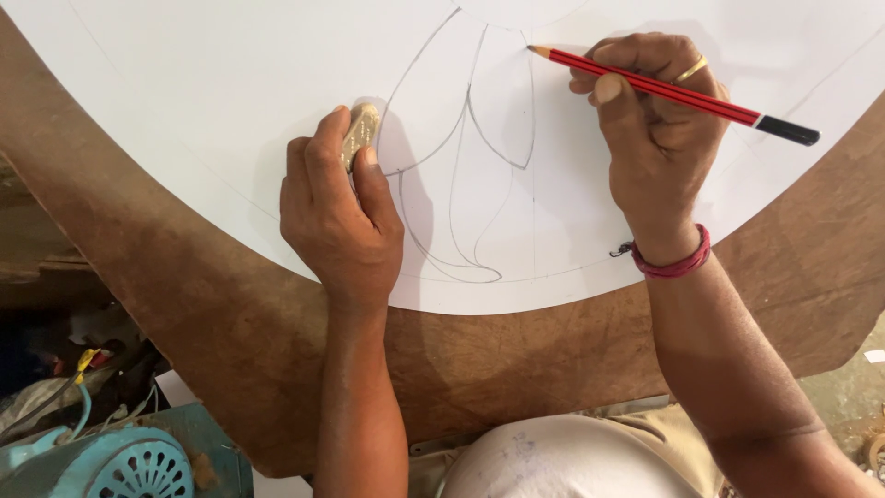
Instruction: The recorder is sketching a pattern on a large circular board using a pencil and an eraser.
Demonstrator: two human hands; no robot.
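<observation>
Fingers of the right hand [656,138] pinch a red pencil [671,90], its tip touching the sheet [184,111] at the top of a drawn petal outline [470,175], at about 10 o'clock from the knuckles. The left hand [336,217] clamps a worn eraser [360,135] between thumb and forefinger, pressed on the paper just beside the outline's left curve, seemingly to steady the sheet. The sheet lies on a brown desk [516,355]. A teal motor [101,461] sits at 7 o'clock.
</observation>
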